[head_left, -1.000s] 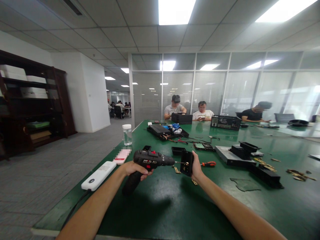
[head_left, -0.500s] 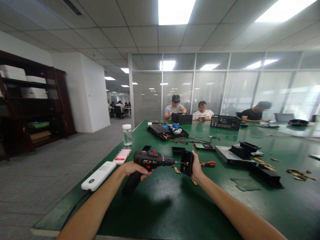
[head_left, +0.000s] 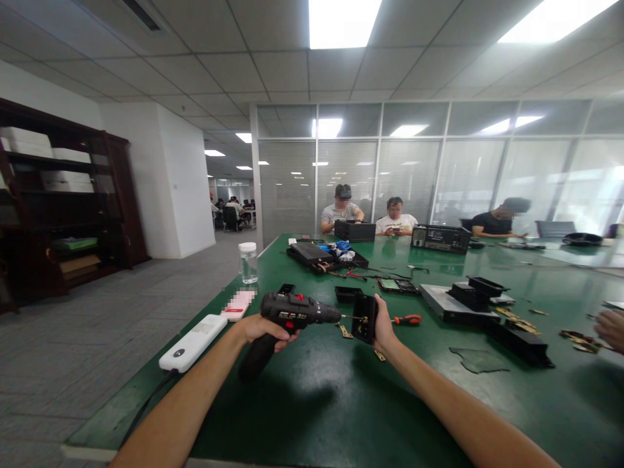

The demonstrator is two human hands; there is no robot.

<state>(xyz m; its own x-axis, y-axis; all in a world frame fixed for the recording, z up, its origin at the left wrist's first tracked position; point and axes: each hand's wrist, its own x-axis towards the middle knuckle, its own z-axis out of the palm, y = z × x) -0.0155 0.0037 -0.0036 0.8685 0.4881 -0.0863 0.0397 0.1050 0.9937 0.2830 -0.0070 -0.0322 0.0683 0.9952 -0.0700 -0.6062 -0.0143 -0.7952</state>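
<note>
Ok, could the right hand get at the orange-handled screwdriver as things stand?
Probably yes, once free: the right hand is holding the black part, but the screwdriver lies just beyond it on the table, its handle uncovered.

The left hand (head_left: 267,331) gripped a black drill (head_left: 295,310), its bit reaching the black part (head_left: 364,318) in the right hand (head_left: 384,325)! An orange screwdriver (head_left: 407,320) lay just beside the right hand, a white device (head_left: 193,343) near the left.

Co-worker's hand (head_left: 611,330) (far right): cut off by edge.
</note>
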